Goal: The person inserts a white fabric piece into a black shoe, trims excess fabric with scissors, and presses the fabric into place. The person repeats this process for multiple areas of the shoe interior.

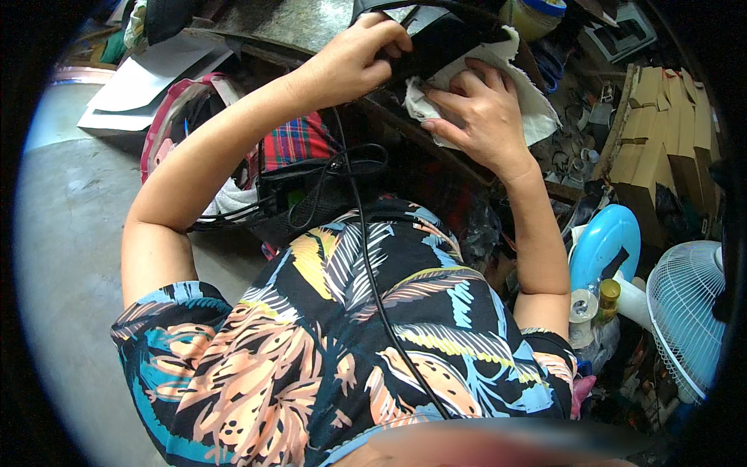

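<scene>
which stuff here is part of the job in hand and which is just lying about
Likely in use:
- white cloth, under the right hand
- black item, by the left hand; too dark to identify

Apparently just lying about:
- fan
- cardboard
- white papers
- blue round object

Beside the left hand (362,58), a dark item (440,43) runs off the upper edge, its kind lost in shadow. The right hand (486,117) covers part of a white cloth (538,109), which conceals what lies beneath. Beyond that hand, a jar (531,22) is cropped at the top; to its right, small clutter (572,152) defies identification; below right, a fan (689,303) fades into the dark rim.
</scene>
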A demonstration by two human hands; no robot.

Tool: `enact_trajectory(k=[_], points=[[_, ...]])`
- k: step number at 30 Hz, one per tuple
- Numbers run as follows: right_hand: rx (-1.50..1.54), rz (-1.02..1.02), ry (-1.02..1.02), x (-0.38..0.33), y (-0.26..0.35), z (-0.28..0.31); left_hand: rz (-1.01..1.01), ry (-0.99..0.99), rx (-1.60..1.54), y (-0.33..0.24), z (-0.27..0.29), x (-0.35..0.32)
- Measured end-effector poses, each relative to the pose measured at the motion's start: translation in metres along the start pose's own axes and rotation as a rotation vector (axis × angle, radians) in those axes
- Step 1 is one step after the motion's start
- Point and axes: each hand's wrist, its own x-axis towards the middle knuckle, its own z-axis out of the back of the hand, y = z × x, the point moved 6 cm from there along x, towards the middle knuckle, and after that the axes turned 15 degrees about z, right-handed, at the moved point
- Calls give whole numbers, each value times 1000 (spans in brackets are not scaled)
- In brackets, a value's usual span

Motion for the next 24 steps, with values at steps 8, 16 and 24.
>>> enact_trajectory(k=[8, 16, 24], points=[[148, -56, 26, 2, -12, 2, -6, 160, 454, -2, -28, 8], [319, -249, -128, 2, -28, -15, -20, 193, 552, -7, -34, 15], [983, -661, -494, -35, -72, -35, -38, 174, 636, -20, -34, 12]])
